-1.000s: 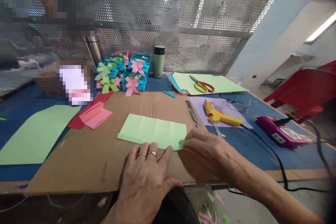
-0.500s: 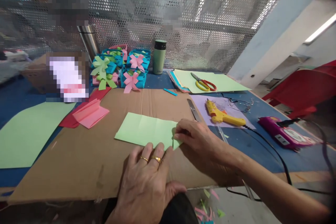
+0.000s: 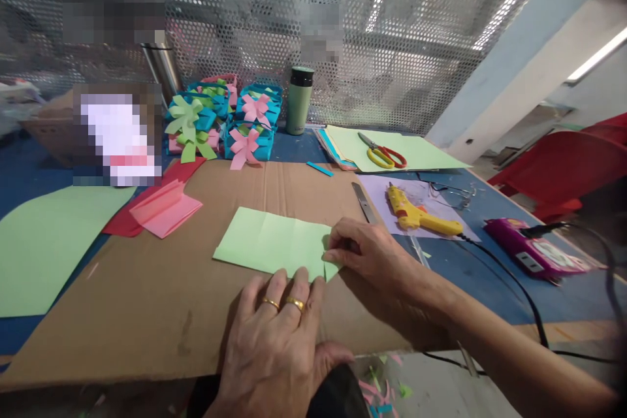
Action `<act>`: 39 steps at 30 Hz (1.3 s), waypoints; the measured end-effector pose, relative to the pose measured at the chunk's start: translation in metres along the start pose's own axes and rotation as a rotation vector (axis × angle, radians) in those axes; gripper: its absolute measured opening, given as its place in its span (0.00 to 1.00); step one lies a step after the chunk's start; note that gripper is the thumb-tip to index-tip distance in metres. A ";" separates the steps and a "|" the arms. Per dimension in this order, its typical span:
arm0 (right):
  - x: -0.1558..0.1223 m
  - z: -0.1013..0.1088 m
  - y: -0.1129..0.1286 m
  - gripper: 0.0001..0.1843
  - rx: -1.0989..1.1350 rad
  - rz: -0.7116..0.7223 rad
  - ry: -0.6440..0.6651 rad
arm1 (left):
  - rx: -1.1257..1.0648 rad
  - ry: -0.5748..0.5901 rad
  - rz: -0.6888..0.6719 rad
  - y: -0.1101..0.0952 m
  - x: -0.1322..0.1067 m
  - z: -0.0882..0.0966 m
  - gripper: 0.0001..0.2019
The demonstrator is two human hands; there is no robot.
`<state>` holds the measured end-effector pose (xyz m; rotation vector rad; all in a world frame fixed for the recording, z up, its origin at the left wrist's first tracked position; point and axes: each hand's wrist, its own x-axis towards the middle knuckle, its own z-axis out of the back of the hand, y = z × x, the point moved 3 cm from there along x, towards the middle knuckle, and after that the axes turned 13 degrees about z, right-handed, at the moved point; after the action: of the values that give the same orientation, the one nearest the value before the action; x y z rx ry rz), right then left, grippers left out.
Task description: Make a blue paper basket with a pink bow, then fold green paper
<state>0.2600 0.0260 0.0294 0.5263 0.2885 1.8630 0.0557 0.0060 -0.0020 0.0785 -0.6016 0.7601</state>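
Observation:
A creased sheet of light green paper lies on a brown cardboard sheet, its near edge folded up in a narrow strip. My left hand rests palm down with fingers stretched out, their tips on the paper's near edge; two gold rings are on it. At the right end, my right hand pinches the paper's corner between thumb and curled fingers. Just beyond that hand lies a metal blade. A folded pink paper sits to the left on red paper.
A yellow glue gun lies on purple paper, its cord running to a magenta power strip. Scissors rest on stacked paper. Blue paper baskets with paper flowers, a green bottle and a steel flask stand behind.
My left hand has shifted very slightly along the paper's near edge. The right hand keeps its pinch on the corner, and the camera view has moved a little.

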 end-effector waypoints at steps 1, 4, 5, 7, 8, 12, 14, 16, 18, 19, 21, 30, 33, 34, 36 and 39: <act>0.000 0.000 0.000 0.05 -0.002 -0.003 0.003 | 0.003 0.003 0.002 0.000 0.000 0.000 0.28; 0.001 -0.001 0.001 0.06 -0.011 -0.004 0.002 | 0.019 0.015 -0.003 -0.002 0.001 0.002 0.30; 0.000 -0.001 0.001 0.07 -0.013 -0.003 0.002 | 0.027 0.023 -0.009 -0.003 0.001 0.002 0.30; 0.000 -0.001 0.002 0.07 -0.016 0.000 0.001 | 0.044 0.042 -0.009 -0.004 0.002 0.001 0.29; -0.001 -0.001 0.002 0.07 -0.017 0.001 0.000 | 0.053 0.049 -0.007 -0.005 0.002 0.000 0.28; -0.001 0.000 0.003 0.06 -0.031 0.012 -0.006 | 0.070 0.054 -0.003 -0.006 0.000 -0.003 0.26; -0.001 -0.001 0.003 0.05 -0.042 0.021 -0.007 | 0.071 0.056 -0.006 -0.006 0.000 -0.003 0.27; -0.001 -0.002 0.003 0.06 -0.053 0.026 -0.006 | 0.067 0.048 -0.002 -0.006 0.000 -0.002 0.27; -0.002 -0.002 0.003 0.05 -0.060 0.029 -0.002 | 0.057 0.037 0.006 -0.007 0.002 -0.001 0.29; -0.002 -0.002 0.003 0.05 -0.063 0.030 0.001 | 0.051 0.033 0.013 -0.007 0.003 0.000 0.29; -0.002 -0.003 0.004 0.06 -0.072 0.032 0.007 | 0.042 0.023 0.027 -0.008 0.006 0.002 0.30; -0.011 0.007 0.018 0.09 -0.194 0.049 -0.015 | 0.009 0.070 0.079 -0.009 0.009 0.005 0.30; -0.029 0.009 0.031 0.10 -0.278 0.213 -0.027 | 0.012 0.047 0.076 -0.010 0.008 0.005 0.31; -0.035 0.008 0.036 0.10 -0.312 0.265 -0.013 | 0.016 0.044 0.076 -0.011 0.008 0.005 0.31; -0.045 0.002 0.043 0.09 -0.375 0.314 0.032 | 0.026 0.046 0.078 -0.011 0.008 0.004 0.30; -0.052 -0.009 0.048 0.09 -0.430 0.304 0.093 | 0.037 0.069 0.088 -0.011 0.007 0.003 0.29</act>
<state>0.2308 -0.0386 0.0318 0.1937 -0.1414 2.1692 0.0653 0.0017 0.0063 0.0595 -0.5283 0.8557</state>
